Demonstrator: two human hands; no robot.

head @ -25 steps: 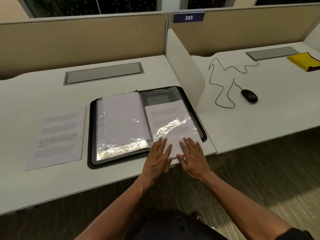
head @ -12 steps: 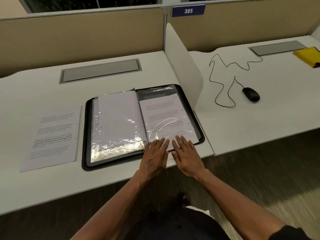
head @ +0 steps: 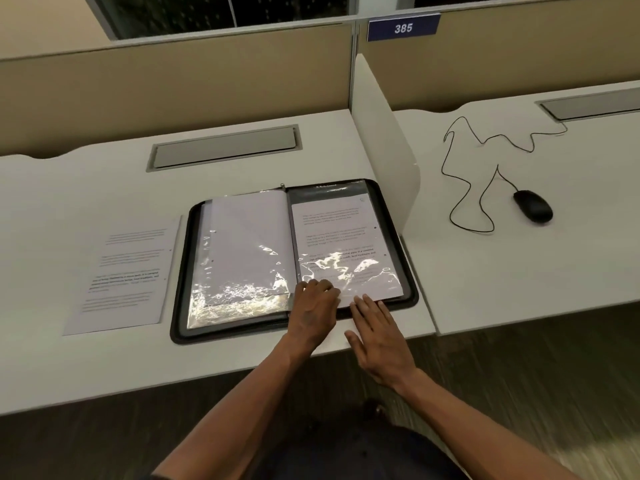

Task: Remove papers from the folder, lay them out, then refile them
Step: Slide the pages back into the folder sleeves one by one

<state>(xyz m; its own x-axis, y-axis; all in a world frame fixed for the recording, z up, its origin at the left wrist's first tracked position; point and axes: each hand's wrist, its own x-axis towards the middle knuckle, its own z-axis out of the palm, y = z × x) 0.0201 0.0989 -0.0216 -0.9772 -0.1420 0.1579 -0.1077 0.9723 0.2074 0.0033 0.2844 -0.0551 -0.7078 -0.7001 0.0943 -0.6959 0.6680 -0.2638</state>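
A black zip folder [head: 180, 271] lies open on the white desk. Its left side holds glossy plastic sleeves [head: 246, 251] with blank white paper. On the right side a printed sheet [head: 339, 233] lies under a shiny sleeve, inside the folder's rim. My left hand [head: 313, 313] rests on that sheet's lower left corner, fingers bent with their tips pressing down. My right hand [head: 379, 336] lies flat with straight fingers, fingertips at the sheet's bottom edge. A second printed sheet [head: 128, 271] lies loose on the desk, left of the folder.
A white divider panel [head: 384, 147] stands just right of the folder. Beyond it, a black mouse [head: 532, 205] with a looping cable sits on the neighbouring desk. A grey cable hatch [head: 225, 147] lies behind the folder. The desk's front edge runs under my wrists.
The right-hand sheet slid up from overhanging the folder's lower edge to inside the rim. My left fingers went from flat to bent; my right hand drew back towards the desk's edge.
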